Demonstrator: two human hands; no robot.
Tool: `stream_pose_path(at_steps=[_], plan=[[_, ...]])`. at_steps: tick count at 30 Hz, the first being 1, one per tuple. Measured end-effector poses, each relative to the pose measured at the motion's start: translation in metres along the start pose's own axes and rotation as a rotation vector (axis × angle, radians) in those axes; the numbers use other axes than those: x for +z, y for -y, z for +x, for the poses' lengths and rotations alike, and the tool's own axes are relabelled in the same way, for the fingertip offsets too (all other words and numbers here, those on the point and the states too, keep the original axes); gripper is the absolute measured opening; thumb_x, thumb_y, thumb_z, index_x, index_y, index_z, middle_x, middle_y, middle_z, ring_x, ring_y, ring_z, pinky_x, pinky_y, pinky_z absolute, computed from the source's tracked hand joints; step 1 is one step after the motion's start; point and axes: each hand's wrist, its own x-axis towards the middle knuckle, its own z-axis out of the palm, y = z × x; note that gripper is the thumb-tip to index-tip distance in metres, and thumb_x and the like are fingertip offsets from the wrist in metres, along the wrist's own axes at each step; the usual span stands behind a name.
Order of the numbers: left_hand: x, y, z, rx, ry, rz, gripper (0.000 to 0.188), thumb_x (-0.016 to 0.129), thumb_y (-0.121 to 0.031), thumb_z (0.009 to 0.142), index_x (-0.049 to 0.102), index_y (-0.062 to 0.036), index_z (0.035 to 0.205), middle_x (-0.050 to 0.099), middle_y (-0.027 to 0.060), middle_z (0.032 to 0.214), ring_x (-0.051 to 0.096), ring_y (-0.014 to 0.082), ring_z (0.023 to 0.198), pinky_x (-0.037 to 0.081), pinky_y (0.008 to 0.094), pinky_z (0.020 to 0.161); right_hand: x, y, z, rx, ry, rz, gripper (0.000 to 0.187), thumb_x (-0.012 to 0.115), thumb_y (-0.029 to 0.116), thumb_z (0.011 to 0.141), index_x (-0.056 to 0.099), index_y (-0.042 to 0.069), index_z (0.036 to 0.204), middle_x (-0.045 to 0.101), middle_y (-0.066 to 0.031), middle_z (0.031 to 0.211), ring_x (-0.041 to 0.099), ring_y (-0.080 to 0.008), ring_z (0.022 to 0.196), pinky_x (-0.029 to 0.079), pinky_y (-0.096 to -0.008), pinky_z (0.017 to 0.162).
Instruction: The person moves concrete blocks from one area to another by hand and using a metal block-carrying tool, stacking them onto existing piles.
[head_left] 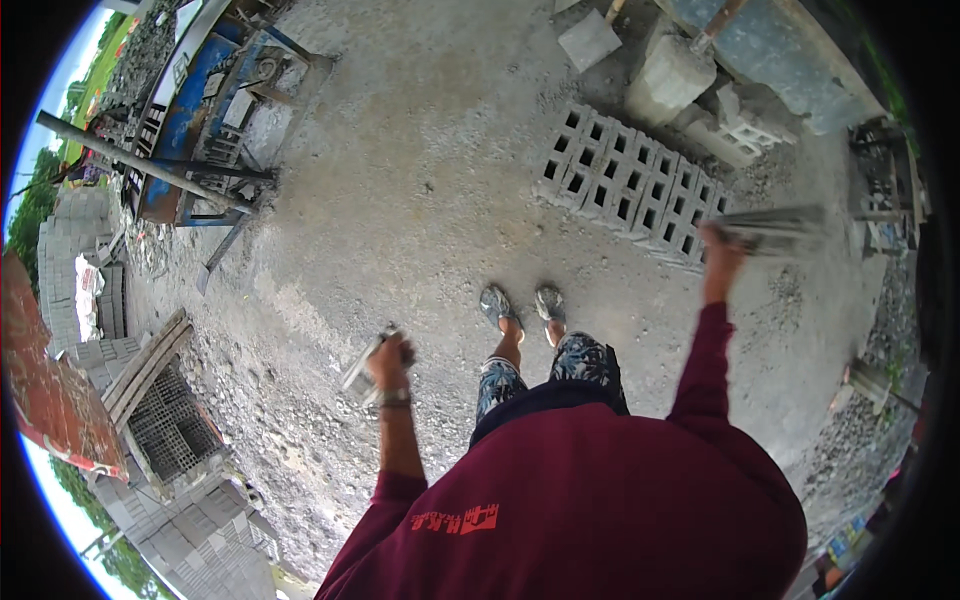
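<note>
My right hand, stretched out to the right, is closed on a grey flat metal-looking piece that is smeared by motion. That piece overlaps the right end of several rows of hollow concrete blocks standing on the ground. My left hand, with a band at the wrist, hangs out to the left over gravelly ground. It is closed round a smaller grey flat piece with a pale edge; the fingers hide much of it, and its kind cannot be made out.
A blue, rusty machine with a long pole stands at the far left. Stacked concrete blocks and a framed mesh screen are at the near left. A shovel blade and cement-crusted lumps lie beyond the block rows.
</note>
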Motion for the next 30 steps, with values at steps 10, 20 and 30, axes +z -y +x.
stream_pose_path(at_steps=[10,20,30], plan=[[0.064,-0.036,0.016,0.066,0.415,-0.181,0.012,0.069,-0.01,0.082,0.062,-0.0014,0.08,0.058,0.0056,0.073,0.058,0.0184,0.067,0.053,0.0327,0.067,0.13,0.098,-0.107,0.47,0.711,0.505,0.012,0.076,0.013,0.077,0.07,0.003,0.079,0.064,-0.0023,0.063,0.058,-0.0121,0.052,0.048,-0.0287,0.051],[-0.321,-0.051,-0.005,0.33,-0.298,-0.266,0.012,0.061,-0.011,0.076,0.052,-0.0109,0.068,0.05,0.0016,0.064,0.052,0.016,0.054,0.045,0.0303,0.05,-0.067,0.018,0.023,0.499,0.183,0.5,0.014,0.07,0.015,0.086,0.063,0.003,0.087,0.056,-0.0039,0.065,0.054,-0.0163,0.055,0.048,-0.0324,0.055],[-0.133,-0.032,0.011,0.118,-0.194,-0.117,0.013,0.068,-0.011,0.083,0.057,-0.007,0.076,0.058,0.0061,0.067,0.056,0.0154,0.056,0.048,0.0265,0.052,-0.05,0.012,0.094,-0.005,-0.295,-0.324,0.036,0.077,0.031,0.078,0.067,-0.001,0.091,0.067,-0.0061,0.086,0.059,-0.0148,0.066,0.048,-0.0293,0.064]])
